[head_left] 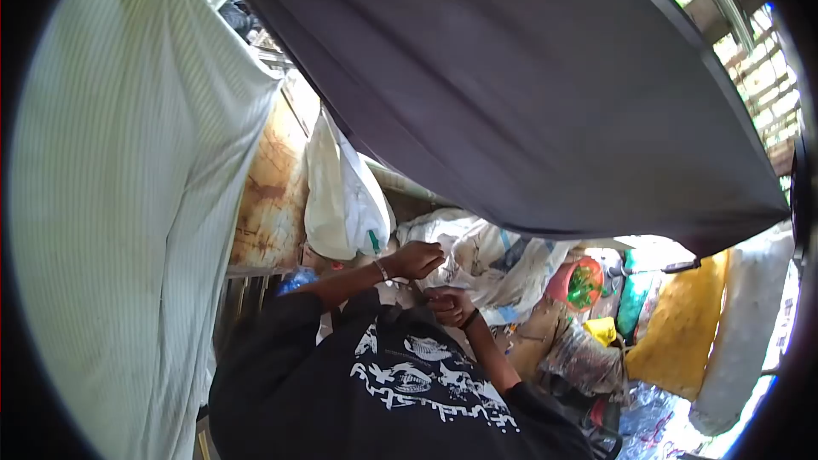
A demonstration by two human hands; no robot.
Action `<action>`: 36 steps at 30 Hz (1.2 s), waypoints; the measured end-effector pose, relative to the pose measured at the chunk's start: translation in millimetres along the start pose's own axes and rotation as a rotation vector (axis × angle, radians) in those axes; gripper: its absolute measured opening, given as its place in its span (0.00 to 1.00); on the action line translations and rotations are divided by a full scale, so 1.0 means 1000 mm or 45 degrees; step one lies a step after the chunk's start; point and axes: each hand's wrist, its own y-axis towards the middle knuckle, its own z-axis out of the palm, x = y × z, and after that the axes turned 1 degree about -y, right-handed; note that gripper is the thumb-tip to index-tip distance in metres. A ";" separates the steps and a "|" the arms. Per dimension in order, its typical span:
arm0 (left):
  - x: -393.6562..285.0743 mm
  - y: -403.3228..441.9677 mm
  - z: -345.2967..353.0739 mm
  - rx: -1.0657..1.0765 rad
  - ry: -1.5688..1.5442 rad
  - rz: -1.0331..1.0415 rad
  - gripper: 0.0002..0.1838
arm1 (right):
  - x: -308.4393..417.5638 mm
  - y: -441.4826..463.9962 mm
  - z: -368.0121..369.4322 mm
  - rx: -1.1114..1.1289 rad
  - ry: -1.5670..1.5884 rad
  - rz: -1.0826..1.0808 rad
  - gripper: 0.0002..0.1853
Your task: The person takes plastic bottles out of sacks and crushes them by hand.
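My left hand (pixel 416 260), with a light bracelet at its wrist, is closed in front of my chest. Its fingers are curled, and whatever they may hold is hidden or too small to name. Just below and to the right, my right hand (pixel 449 305) has a dark band on the wrist and is closed too; its contents cannot be made out. The two hands are close but apart. Behind them lies a crumpled white plastic sack (pixel 503 268). A small green object (pixel 373 240) shows beside my left wrist, against a hanging white bag (pixel 341 196).
A dark cloth (pixel 545 94) hangs low overhead, and a pale striped cloth (pixel 128 187) hangs at left. To the right are an orange bucket (pixel 560 283) with green items inside, a yellow sack (pixel 677 332), a pale sack (pixel 745 324) and clear plastic (pixel 652 417).
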 end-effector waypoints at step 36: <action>0.053 -0.010 -0.043 0.393 -0.629 -0.359 0.18 | -0.033 0.058 -0.044 -1.207 -1.988 -0.789 0.22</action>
